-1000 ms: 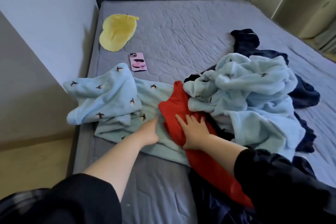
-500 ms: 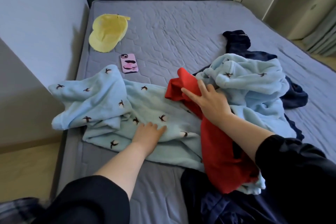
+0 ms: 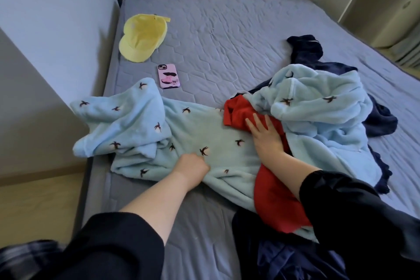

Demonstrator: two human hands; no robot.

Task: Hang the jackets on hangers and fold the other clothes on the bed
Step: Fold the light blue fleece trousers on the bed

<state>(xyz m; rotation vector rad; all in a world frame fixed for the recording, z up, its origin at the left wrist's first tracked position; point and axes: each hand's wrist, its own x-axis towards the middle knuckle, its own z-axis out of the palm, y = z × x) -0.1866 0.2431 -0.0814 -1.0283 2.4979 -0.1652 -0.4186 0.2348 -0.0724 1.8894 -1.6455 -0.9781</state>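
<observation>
- A dark navy garment [image 3: 284, 259] is lying at the near edge of the bed [image 3: 227, 41], just under the right sleeve.
- The left hand [image 3: 193, 165] is curling its fingers down into the light-blue fleece garment [image 3: 204, 125], bunching a fold and seemingly pinning it.
- The right hand [image 3: 267, 136], fingers straight and slightly spread, is pressing flat on the red garment [image 3: 275, 200].
- The red garment is lying across the fleece. Its long axis is running from the right sleeve up and leftward, ending just past the fingertips. The right hand is nearer, so it is probably the one clearing the red garment off rightward.
- Beyond, 1 crumpled blue fleece heap [image 3: 318, 107] is touching the red garment's far end.
- Farthest, 1 pink phone [image 3: 167, 76] and 1 yellow cap [image 3: 142, 38] are lying apart from the clothes.
</observation>
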